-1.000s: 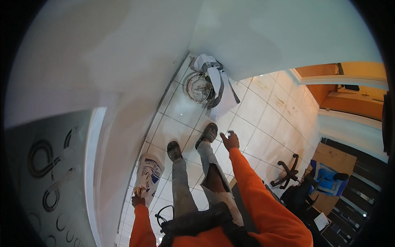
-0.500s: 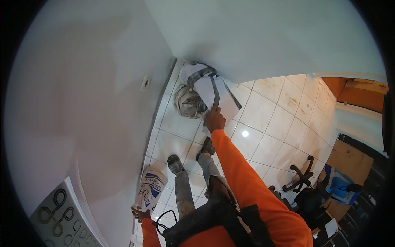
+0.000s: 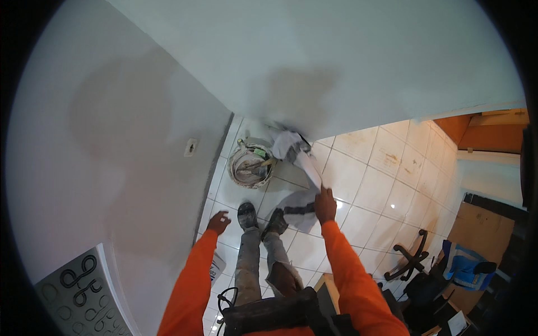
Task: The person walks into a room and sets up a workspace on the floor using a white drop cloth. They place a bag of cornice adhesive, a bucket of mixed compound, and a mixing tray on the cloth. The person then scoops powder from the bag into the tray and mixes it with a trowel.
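Grasping dark-banded white sheet [image 3: 302, 210] in fingers of right hand [image 3: 325, 205], likely near edge for control; stretched beside bucket [image 3: 250, 169], over tiled floor [image 3: 348, 162]. Holding nothing visible in left hand [image 3: 218, 222], with fingers loosely parted.

Tile strip [image 3: 225, 197] gives the left hand [image 3: 219, 222] a way up to the bucket [image 3: 249, 183], pinched between left wall [image 3: 140, 140] and shoes [image 3: 247, 215]. White sheet [image 3: 302, 197], reaching from right hand [image 3: 325, 205] to beside the bucket, bars that side; rightward, passage over tiles [image 3: 361, 215] until the chair base [image 3: 411, 262].
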`<state>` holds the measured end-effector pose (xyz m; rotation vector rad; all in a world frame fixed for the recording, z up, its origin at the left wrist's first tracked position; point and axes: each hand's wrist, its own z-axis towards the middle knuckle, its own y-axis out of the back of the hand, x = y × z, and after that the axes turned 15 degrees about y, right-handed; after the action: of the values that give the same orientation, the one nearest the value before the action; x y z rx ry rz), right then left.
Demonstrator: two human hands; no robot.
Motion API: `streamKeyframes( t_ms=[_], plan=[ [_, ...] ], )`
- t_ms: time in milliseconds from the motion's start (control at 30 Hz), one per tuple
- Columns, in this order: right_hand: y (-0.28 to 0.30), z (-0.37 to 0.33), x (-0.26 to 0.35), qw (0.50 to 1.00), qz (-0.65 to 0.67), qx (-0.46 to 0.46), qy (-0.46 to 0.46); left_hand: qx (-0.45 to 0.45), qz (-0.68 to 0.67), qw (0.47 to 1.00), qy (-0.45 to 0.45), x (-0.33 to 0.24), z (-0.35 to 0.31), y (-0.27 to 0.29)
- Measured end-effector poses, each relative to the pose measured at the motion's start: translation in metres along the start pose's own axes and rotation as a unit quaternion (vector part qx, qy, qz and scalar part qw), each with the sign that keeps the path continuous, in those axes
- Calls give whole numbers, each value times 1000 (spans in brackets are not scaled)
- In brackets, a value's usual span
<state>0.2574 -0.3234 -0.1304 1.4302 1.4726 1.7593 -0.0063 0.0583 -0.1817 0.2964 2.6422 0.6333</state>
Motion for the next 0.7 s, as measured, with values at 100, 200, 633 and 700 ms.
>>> streamKeyframes(
  t_ms=[100,200,633,700],
  plan=[
    [15,-60,-8,999,-5,4,-46,6,103,994,-32,-79,62,-14],
    [43,-116,-2,988,34,4,-152,42,85,993,-64,-169,102,-42],
    [31,-315,25,937,28,-84,-337,-80,20,980,-179,-155,241,-96],
    [27,-335,34,921,25,-80,-380,-86,7,986,-144,-146,239,-78]
  ],
)
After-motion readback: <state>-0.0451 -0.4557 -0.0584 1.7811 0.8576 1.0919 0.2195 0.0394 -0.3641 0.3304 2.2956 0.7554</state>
